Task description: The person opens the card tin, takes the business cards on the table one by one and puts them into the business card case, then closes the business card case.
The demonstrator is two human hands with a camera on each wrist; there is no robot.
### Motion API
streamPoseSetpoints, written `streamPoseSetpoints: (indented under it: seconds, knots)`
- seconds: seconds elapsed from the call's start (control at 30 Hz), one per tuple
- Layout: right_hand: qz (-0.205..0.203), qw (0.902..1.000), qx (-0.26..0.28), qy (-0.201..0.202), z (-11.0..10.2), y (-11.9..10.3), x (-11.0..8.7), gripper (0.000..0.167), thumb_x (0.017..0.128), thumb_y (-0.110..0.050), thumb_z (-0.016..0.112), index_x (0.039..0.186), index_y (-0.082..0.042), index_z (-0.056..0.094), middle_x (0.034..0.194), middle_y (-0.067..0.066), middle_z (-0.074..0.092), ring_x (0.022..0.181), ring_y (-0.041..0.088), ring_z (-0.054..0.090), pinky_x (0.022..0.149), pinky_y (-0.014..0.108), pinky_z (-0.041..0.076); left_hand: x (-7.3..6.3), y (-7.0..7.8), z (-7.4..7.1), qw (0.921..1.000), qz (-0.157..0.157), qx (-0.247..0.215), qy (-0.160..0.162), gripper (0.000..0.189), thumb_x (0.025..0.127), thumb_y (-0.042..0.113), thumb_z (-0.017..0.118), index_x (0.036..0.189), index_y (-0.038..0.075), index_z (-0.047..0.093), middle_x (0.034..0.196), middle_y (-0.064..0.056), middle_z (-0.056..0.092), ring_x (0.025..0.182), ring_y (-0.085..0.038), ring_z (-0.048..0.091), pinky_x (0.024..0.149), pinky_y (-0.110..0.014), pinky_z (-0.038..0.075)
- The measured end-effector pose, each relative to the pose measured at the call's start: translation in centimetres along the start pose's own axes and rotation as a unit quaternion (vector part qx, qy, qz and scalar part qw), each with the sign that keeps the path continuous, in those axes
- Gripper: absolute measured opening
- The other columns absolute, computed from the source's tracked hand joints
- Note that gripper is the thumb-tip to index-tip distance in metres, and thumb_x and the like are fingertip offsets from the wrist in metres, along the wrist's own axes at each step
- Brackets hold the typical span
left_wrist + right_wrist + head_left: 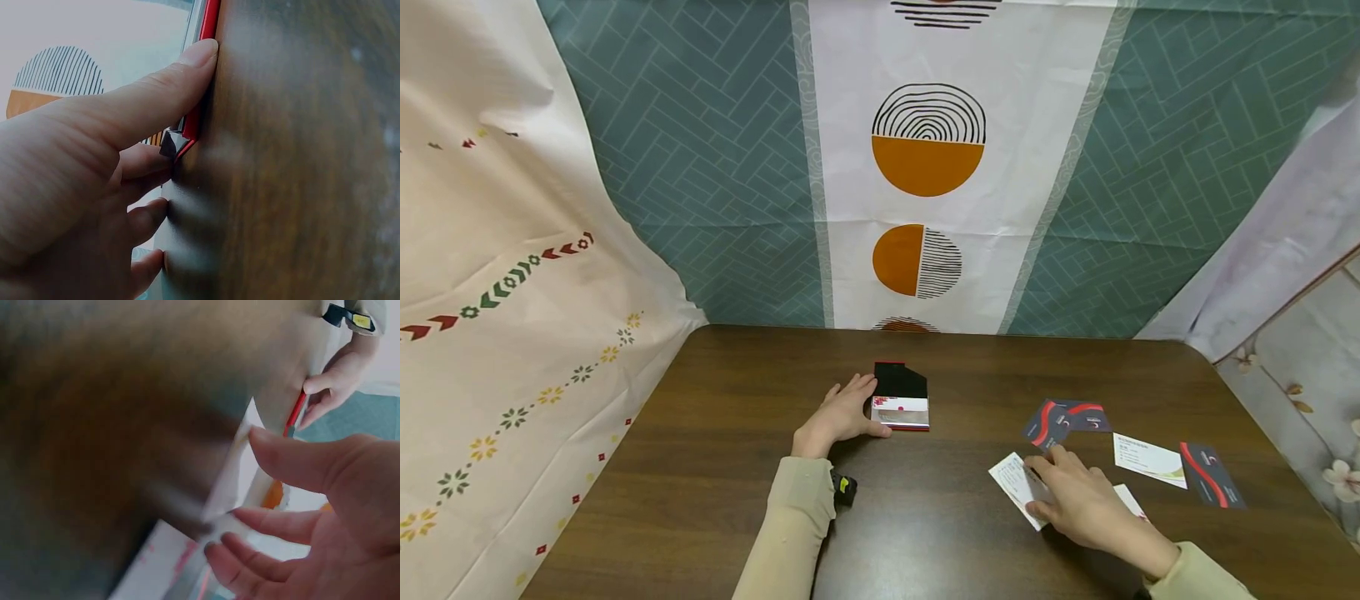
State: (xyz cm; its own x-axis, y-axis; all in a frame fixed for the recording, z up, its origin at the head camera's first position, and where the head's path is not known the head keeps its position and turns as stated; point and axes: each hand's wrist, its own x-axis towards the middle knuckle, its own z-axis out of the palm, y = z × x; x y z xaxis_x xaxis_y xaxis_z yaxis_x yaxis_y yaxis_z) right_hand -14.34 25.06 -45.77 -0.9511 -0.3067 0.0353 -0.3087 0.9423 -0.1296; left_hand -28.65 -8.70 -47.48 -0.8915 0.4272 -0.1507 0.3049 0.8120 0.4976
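On the table's far middle stands a card case with its black lid folded back and a white card with a red floral corner inside. My left hand grips the case by its left side, thumb along the red front edge and fingers behind. To the right, my right hand pinches a white business card between thumb and fingers. That card is tilted up in the right wrist view. Another white card lies partly hidden beneath my right hand; its pink-red marks show in the right wrist view.
Beyond my right hand lie two overlapping dark cards with red stripes. Further right are a white card and a dark card. A patterned curtain hangs behind the brown wooden table, with cloths at both sides.
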Motion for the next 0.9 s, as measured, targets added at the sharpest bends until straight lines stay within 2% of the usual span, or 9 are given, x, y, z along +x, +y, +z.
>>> streamPoseSetpoints:
  seconds: [0.13, 0.3, 0.53, 0.7, 0.77, 0.9]
  knots:
    - [-0.017, 0.9995, 0.028, 0.002, 0.0, -0.1, 0.1, 0.049, 0.073, -0.019, 0.085, 0.118, -0.014, 0.066, 0.101, 0.000, 0.053, 0.093, 0.020, 0.055, 0.061, 0.040, 0.044, 0.0, 0.0, 0.0, 1.0000, 0.001, -0.002, 0.003, 0.098, 0.077, 0.044, 0.082, 0.151, 0.001, 0.034, 0.158, -0.012, 0.028, 0.147, -0.030, 0.016, 0.116, -0.053, 0.009]
    - [-0.012, 0.9987, 0.049, -0.009, 0.0, -0.4, 0.2, 0.049, 0.074, -0.015, 0.084, 0.120, -0.016, 0.066, 0.103, -0.003, 0.053, 0.098, 0.020, 0.054, 0.067, 0.042, 0.045, 0.0, 0.0, 0.0, 1.0000, 0.003, 0.001, 0.002, 0.097, 0.077, 0.044, 0.081, 0.151, 0.001, 0.034, 0.158, -0.011, 0.028, 0.147, -0.030, 0.015, 0.116, -0.053, 0.009]
    - [-0.019, 0.9977, 0.065, -0.004, 0.1, -0.4, 0.4, 0.040, 0.073, -0.011, 0.084, 0.108, -0.016, 0.064, 0.106, -0.003, 0.055, 0.101, 0.021, 0.054, 0.068, 0.044, 0.045, 0.1, -0.1, 0.0, 1.0000, 0.005, 0.001, 0.003, 0.097, 0.078, 0.044, 0.081, 0.151, 0.002, 0.034, 0.158, -0.011, 0.028, 0.147, -0.029, 0.015, 0.116, -0.053, 0.009]
    - [-0.013, 0.9964, 0.081, -0.021, -0.1, -0.2, 0.9, 0.039, 0.072, -0.012, 0.085, 0.100, -0.016, 0.058, 0.103, -0.001, 0.055, 0.102, 0.025, 0.055, 0.069, 0.047, 0.046, 0.0, -0.2, 0.0, 1.0000, 0.003, 0.002, 0.002, 0.097, 0.077, 0.045, 0.081, 0.151, 0.002, 0.034, 0.158, -0.010, 0.028, 0.147, -0.029, 0.015, 0.117, -0.052, 0.008]
    - [-0.005, 0.9955, 0.089, -0.032, -0.1, -0.1, 1.0, 0.040, 0.072, -0.013, 0.085, 0.098, -0.017, 0.054, 0.100, -0.002, 0.055, 0.100, 0.024, 0.056, 0.069, 0.046, 0.046, 0.0, -0.2, 0.0, 1.0000, 0.000, 0.005, 0.000, 0.098, 0.077, 0.045, 0.081, 0.152, 0.003, 0.033, 0.158, -0.009, 0.027, 0.148, -0.028, 0.015, 0.117, -0.051, 0.008]
    - [0.008, 0.9928, 0.105, -0.058, -0.3, 0.2, 1.4, 0.040, 0.073, -0.018, 0.085, 0.094, -0.019, 0.050, 0.084, -0.005, 0.051, 0.081, 0.015, 0.051, 0.064, 0.040, 0.040, 0.0, -0.1, 0.1, 1.0000, 0.001, 0.001, 0.001, 0.097, 0.078, 0.045, 0.081, 0.152, 0.003, 0.034, 0.158, -0.009, 0.027, 0.148, -0.028, 0.015, 0.117, -0.051, 0.009]
